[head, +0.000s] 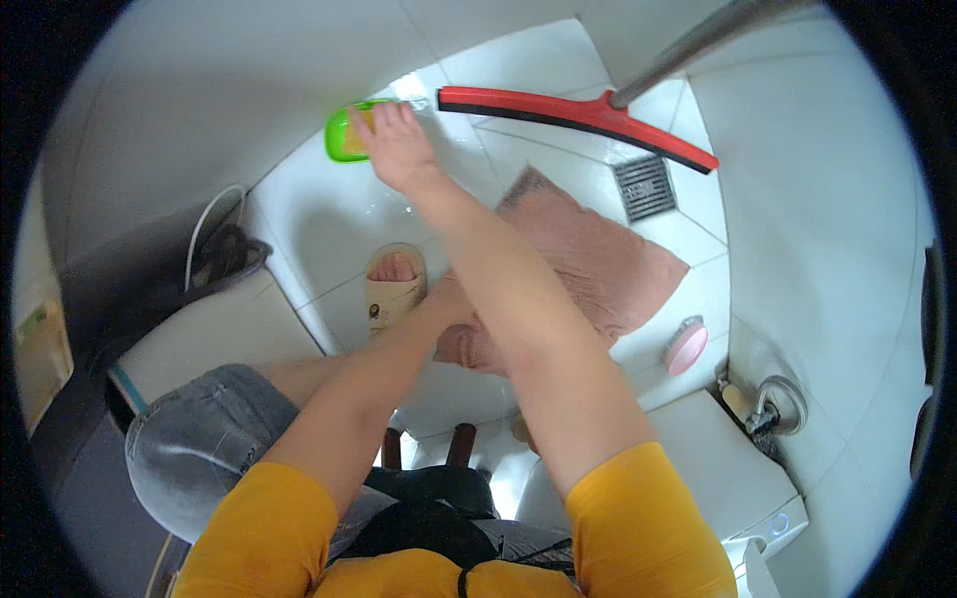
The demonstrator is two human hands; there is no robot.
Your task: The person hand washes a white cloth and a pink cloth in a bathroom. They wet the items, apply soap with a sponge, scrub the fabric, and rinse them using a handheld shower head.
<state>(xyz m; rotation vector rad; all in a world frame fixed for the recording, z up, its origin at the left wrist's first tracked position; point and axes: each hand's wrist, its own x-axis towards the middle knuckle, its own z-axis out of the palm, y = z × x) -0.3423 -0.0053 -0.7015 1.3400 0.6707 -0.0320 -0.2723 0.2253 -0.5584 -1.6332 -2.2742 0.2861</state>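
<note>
A wet pink cloth [591, 261] lies spread on the white tiled floor. My right hand [398, 142] reaches across to a green plastic dish [336, 138] by the wall. Its fingers are at a yellow-orange bar, apparently soap [355, 134], lying in the dish; whether they grip it is unclear. My left hand [454, 303] is at the near left edge of the cloth, partly hidden beneath my right forearm. Its fingers cannot be made out. A pink brush [686, 348] stands on the floor to the right of the cloth.
A red floor squeegee [576, 112] with a metal pole reaches in from the top right. Below its blade is a floor drain [644, 187]. My slippered foot [394, 288] is left of the cloth. A hose with a metal fitting [777, 404] is on the right wall.
</note>
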